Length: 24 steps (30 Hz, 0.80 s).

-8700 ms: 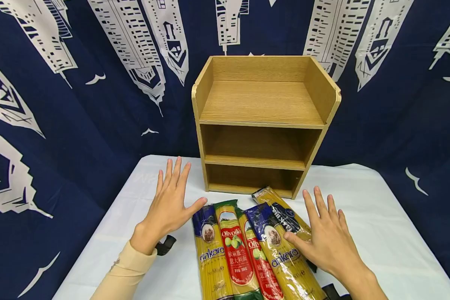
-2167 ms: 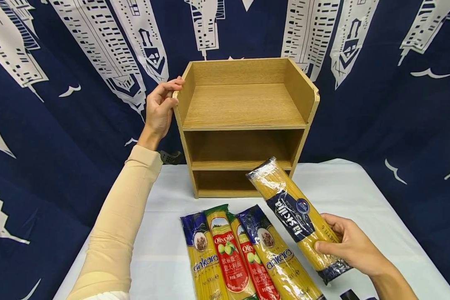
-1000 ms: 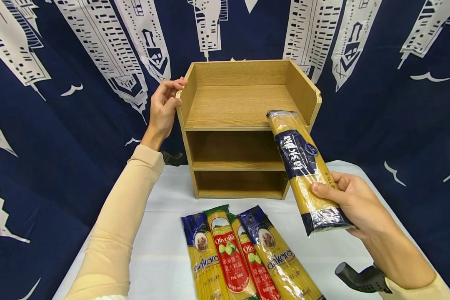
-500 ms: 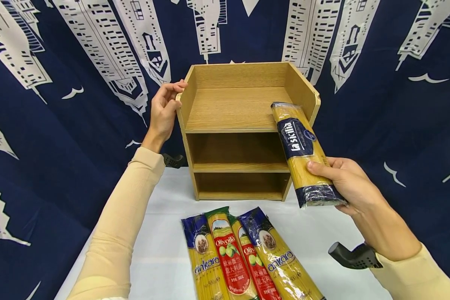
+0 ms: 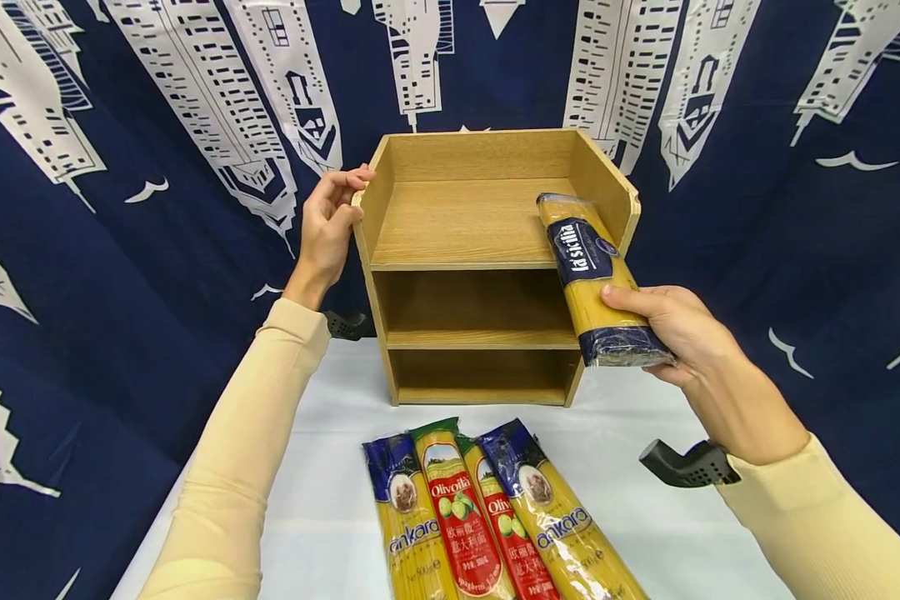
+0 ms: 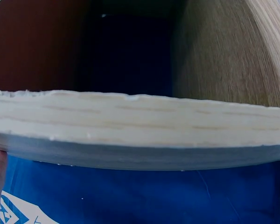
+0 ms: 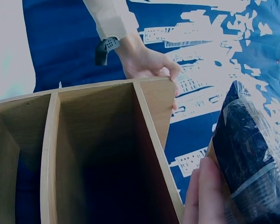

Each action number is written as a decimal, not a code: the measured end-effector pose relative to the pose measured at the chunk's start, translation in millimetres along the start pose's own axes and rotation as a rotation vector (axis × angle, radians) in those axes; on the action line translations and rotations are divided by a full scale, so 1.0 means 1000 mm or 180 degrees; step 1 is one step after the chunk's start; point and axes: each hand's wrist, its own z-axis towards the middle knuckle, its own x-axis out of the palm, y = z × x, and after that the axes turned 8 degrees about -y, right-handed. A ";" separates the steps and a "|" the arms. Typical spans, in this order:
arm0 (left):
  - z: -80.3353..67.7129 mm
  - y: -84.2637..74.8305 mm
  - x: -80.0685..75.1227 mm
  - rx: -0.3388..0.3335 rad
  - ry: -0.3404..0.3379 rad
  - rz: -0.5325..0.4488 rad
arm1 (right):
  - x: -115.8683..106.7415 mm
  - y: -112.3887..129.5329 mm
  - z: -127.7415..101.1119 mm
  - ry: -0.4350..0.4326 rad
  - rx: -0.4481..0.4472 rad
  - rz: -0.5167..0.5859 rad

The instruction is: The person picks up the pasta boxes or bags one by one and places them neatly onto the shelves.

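Your right hand (image 5: pixel 686 337) is gripping the La Sicilia pasta pack (image 5: pixel 581 258) toward its near end, your thumb lying on top and your fingers curling underneath. Ahead of those fingers, the pack's far end is hanging over the top tier (image 5: pixel 465 221) of the wooden shelf unit (image 5: pixel 483 340), just beside the right side panel (image 5: pixel 607 187); whether it is touching the board is unclear. Across from your right fingers, your left hand (image 5: pixel 326 229) is pinching the left side panel (image 5: pixel 377 196), seemingly steadying the unit. You are probably working on placing this pack up there; the next move is likely calling for reaching deeper, levelling it and letting go. Below your right fingers and nearer you, two Ankara pasta packs (image 5: pixel 562 533) are flanking two Olivoilà spaghetti packs (image 5: pixel 461 508) on the white-covered table (image 5: pixel 330 467).
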 end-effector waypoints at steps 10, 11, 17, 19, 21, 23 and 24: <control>0.001 0.001 0.002 0.0039 0.0026 -0.0038 | -0.002 0.000 0.002 0.0262 -0.0061 0.0585; 0.001 0.001 0.002 0.0041 0.0018 -0.0041 | -0.004 -0.002 0.000 0.0369 -0.0138 0.0644; 0.002 -0.001 0.002 0.0032 -0.0010 -0.0011 | -0.011 -0.013 -0.013 0.0845 -0.0509 0.0654; 0.002 -0.001 0.002 0.0034 -0.0019 -0.0009 | -0.011 -0.016 -0.019 0.0830 -0.0605 0.0510; 0.001 -0.001 0.002 0.0033 -0.0033 -0.0016 | -0.010 -0.020 -0.025 0.0770 -0.0711 0.0361; 0.000 0.000 0.002 0.0034 -0.0041 -0.0022 | -0.009 -0.024 -0.031 0.0716 -0.0844 0.0200; 0.000 0.000 0.002 0.0031 -0.0042 -0.0024 | -0.008 -0.026 -0.034 0.0688 -0.0920 0.0143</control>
